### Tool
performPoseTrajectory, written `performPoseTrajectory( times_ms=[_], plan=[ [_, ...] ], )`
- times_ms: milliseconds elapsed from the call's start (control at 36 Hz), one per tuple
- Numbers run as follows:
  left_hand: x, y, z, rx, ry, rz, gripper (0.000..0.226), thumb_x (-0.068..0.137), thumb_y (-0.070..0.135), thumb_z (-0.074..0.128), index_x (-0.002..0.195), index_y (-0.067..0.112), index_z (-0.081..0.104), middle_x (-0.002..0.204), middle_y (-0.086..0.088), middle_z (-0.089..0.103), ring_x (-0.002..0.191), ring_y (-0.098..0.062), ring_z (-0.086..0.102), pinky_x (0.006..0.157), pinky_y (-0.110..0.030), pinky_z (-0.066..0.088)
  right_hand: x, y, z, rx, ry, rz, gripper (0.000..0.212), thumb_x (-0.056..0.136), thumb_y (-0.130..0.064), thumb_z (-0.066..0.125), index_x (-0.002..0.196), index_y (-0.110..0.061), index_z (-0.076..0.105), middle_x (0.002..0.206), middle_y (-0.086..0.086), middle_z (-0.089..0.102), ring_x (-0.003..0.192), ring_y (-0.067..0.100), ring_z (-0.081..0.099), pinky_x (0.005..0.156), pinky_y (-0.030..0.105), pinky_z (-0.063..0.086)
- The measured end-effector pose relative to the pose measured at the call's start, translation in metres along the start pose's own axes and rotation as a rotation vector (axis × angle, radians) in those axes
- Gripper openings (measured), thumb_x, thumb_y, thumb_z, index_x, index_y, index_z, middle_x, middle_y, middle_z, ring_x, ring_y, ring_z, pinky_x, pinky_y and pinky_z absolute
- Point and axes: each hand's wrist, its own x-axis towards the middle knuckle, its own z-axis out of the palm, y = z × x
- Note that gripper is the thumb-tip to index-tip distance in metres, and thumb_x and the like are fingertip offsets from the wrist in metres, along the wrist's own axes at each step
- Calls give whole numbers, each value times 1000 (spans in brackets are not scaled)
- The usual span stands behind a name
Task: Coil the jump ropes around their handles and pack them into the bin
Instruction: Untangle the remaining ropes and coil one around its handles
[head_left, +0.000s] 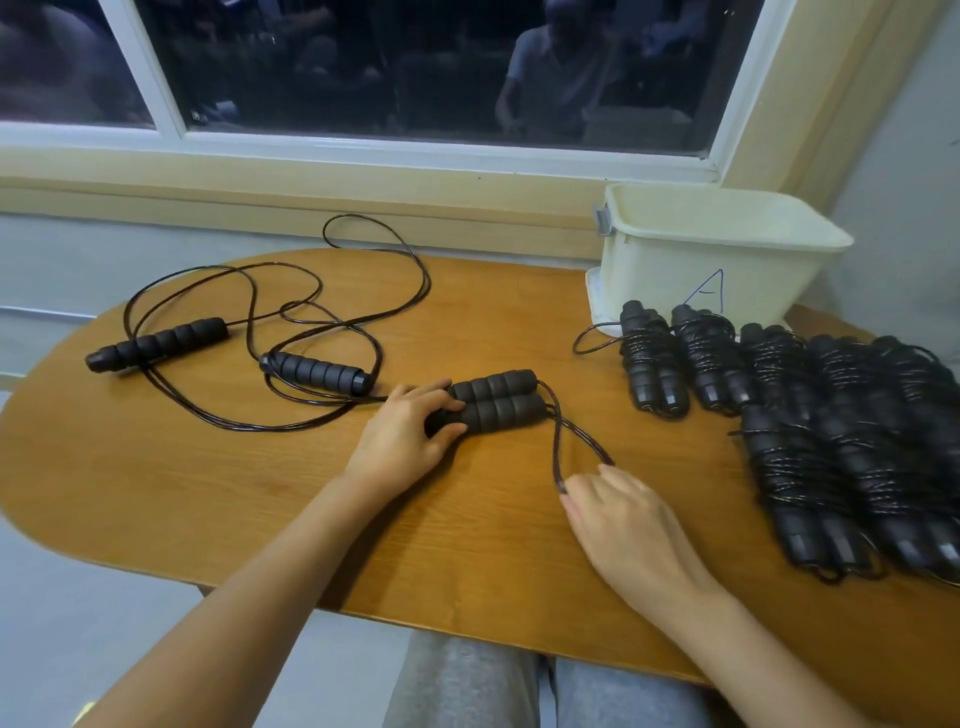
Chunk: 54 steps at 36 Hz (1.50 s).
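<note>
Head view, the only one supplied.

The left hand (410, 436) is gripping the near end of the paired handles (493, 402). Its fingers and thumb are curling round both foam grips and holding them side by side on the table (467, 545), about centre.

The cord (557, 447) of this rope is leaving the far ends of the handles in two strands and running down to the right hand (623, 525). That hand is lying knuckles-up nearer the front edge. The strands are ending at its fingertip and thumb, so it is judged to be pinching them, though the palm side is hidden. No turn of cord is showing round these handles yet.

On the left, a loose rope (317, 371) is lying uncoiled, its two handles apart and its cord sprawling in loops toward the back edge.

On the right, the coiled bundles (857, 441) are lying in rows, touching one another, each a handle pair wrapped in cord.

The bin (727, 249) is standing open-topped at the far right, just behind the bundles. Its floor is hidden, and nothing is showing above the rim.

Assessment: coiling is well advanced. Two ropes are remaining, one of them in hand at the very start of wrapping. Packing is appearing not to have begun, since every finished bundle in view is sitting outside the bin.
</note>
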Motion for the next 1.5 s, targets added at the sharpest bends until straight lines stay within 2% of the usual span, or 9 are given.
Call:
performPoseTrajectory(
  times_ms=[83,333,500,833,972,1056,1222,1333,1500],
  plan=[
    [0,2,1,32,20,20,32,90,29,68,122,28,64,149,10,45,135,-13,38,106,-34,37,2,-27,8,64,-15,-38,32,98,-28,42,81,-16,66,70,-2,66,65,14,66,79,32,61],
    [3,3,-4,25,-13,21,32,94,34,62,124,22,65,149,5,47,134,-15,39,107,-30,31,26,-69,30,25,-61,-43,36,96,-27,39,108,-13,70,81,-5,62,73,13,56,56,23,45],
    [5,15,-19,60,-226,-49,90,64,76,61,135,21,57,157,0,36,141,-20,31,111,-37,30,29,-71,34,-37,-99,-58,28,87,-18,69,113,-7,69,82,0,62,72,16,56,56,27,45],
    [11,16,-10,158,-185,-8,69,72,41,80,129,18,49,119,-4,55,113,-20,48,87,-29,48,29,-59,24,56,-206,-38,22,85,-13,73,107,-14,69,85,-4,59,74,12,53,52,20,40],
    [10,6,-7,98,-138,-8,57,79,33,77,130,25,54,145,-4,45,126,-20,47,98,-24,39,25,-19,15,110,-248,-57,12,88,-24,66,99,-22,67,96,-7,63,94,13,61,84,32,57],
    [8,2,-5,56,-106,19,50,82,30,75,128,24,56,150,-1,42,133,-18,44,108,-29,40,22,11,12,141,-230,-67,12,87,-23,66,99,-25,68,98,-11,64,101,8,59,108,37,44],
    [3,-5,6,-31,0,68,44,84,25,75,124,27,58,144,0,45,127,-15,48,106,-27,42,33,37,18,225,-222,-80,12,89,-29,60,91,-22,69,89,-12,63,92,4,57,116,35,30],
    [6,-11,7,-99,2,64,67,83,25,76,142,29,42,135,4,49,123,-9,46,108,-28,40,37,49,23,297,-261,-11,19,92,-34,54,94,-22,69,93,-12,62,96,2,55,120,16,10],
    [17,-20,8,61,-67,146,71,88,34,70,150,22,37,139,-1,44,125,-13,35,113,-36,33,37,51,28,309,-259,5,16,91,-32,57,98,-23,69,96,-14,63,100,-1,55,120,17,11]
  ],
)
